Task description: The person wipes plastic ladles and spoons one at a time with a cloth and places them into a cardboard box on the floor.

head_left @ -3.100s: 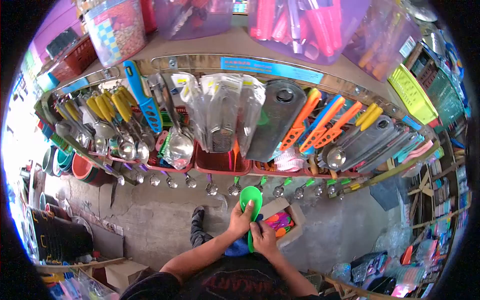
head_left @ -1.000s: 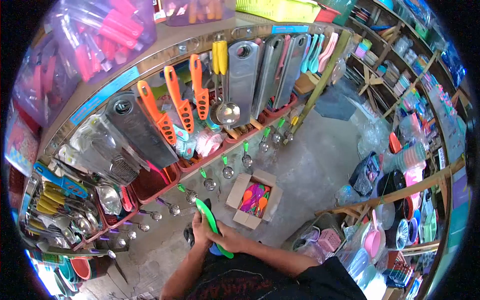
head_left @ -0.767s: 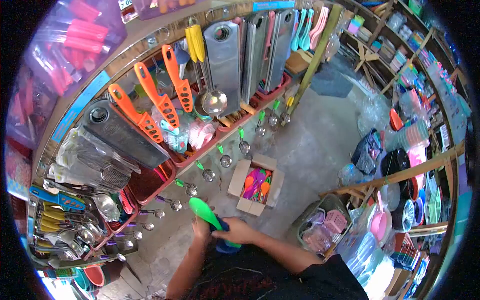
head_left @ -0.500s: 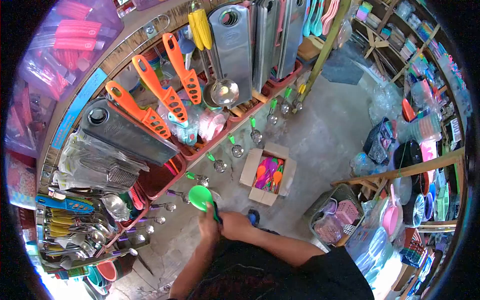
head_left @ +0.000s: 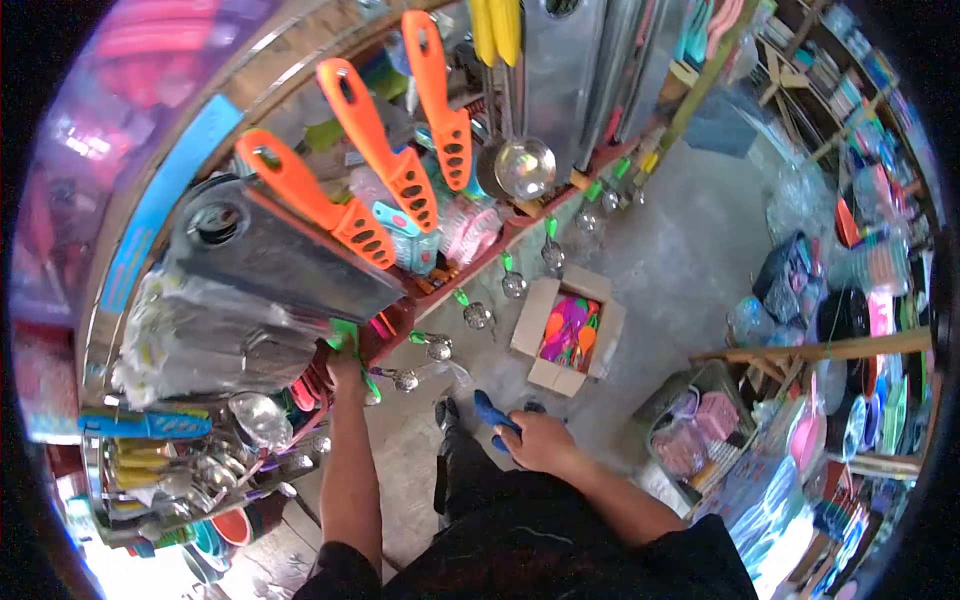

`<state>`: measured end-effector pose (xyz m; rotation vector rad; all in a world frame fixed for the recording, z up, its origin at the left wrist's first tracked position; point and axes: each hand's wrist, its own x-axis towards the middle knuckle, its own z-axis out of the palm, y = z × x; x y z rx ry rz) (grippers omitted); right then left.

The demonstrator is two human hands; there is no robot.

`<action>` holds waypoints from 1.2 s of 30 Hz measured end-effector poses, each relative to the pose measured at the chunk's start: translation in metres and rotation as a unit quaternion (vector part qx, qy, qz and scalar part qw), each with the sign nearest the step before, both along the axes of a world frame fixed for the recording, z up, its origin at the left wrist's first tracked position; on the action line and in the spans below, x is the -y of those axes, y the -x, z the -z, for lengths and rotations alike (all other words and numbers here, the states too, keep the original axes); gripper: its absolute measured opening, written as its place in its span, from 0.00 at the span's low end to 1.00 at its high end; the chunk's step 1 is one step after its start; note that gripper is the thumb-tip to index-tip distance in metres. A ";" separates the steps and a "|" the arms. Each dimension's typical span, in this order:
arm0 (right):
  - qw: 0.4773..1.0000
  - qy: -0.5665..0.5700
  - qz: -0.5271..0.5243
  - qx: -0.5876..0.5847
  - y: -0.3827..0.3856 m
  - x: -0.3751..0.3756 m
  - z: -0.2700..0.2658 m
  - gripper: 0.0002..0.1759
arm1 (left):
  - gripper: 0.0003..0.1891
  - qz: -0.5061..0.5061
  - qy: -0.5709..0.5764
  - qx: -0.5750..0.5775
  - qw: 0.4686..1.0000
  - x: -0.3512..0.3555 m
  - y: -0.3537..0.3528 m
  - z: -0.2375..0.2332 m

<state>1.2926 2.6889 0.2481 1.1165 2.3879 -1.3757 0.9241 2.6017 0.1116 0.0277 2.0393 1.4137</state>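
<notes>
My left hand [head_left: 343,368] reaches up to the red plastic basket [head_left: 388,335] on the rack, fingers closed around a green spoon [head_left: 344,333]. Its fingers are partly hidden and blurred. Lower and to the right, my right hand [head_left: 540,442] is in front of my body, closed on a blue object [head_left: 492,410] with a rounded end sticking out; its kind is not clear. On the floor beyond stands an open cardboard box [head_left: 556,378] holding orange, purple and green utensils.
Orange-handled knives [head_left: 375,145] and a metal grater-like plate [head_left: 290,250] hang above the basket. Small ladles with green handles [head_left: 476,312] hang along the rack's lower edge. To the right are a dark basket [head_left: 648,410] and a wooden beam [head_left: 830,347].
My hands have moved apart. The left went up and left to the red basket with the green spoon; the right now shows a blue object. The view has shifted and come nearer the rack.
</notes>
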 end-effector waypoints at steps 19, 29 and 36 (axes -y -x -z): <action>0.966 0.078 0.241 -0.052 -0.026 0.004 -0.004 0.17 | 0.29 0.197 0.018 -0.384 0.902 -0.017 -0.101 -0.045; 0.861 0.162 0.376 -0.300 -0.089 -0.019 0.022 0.35 | 0.21 0.419 -0.078 0.037 0.904 -0.024 -0.298 -0.103; 0.664 0.402 0.530 -0.341 -0.112 0.021 0.130 0.28 | 0.16 0.543 -0.080 0.087 0.832 -0.066 -0.351 -0.073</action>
